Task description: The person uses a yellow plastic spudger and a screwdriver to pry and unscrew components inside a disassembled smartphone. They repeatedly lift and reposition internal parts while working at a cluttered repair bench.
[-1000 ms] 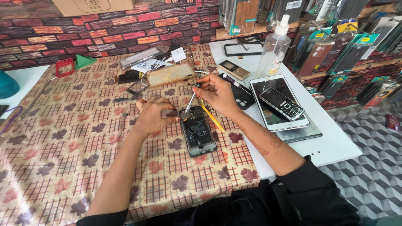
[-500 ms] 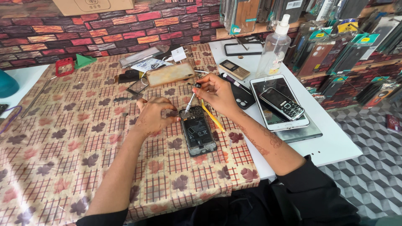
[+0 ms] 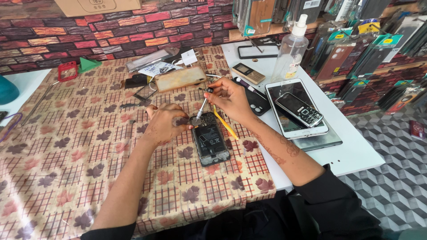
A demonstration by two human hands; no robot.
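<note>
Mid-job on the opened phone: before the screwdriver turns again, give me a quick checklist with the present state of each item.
1. Opened phone flat on the patterned tablecloth: ok.
2. Left hand steadying the phone's top edge: ok.
3. Right hand gripping the small screwdriver: ok.
4. Screwdriver tip seated in a screw at the phone's top end: cannot tell, too small.
5. Yellow pry tool clear of the tip: ok, it lies beside the phone, under the right hand.
6. Loose screws accounted for: cannot tell.
</note>
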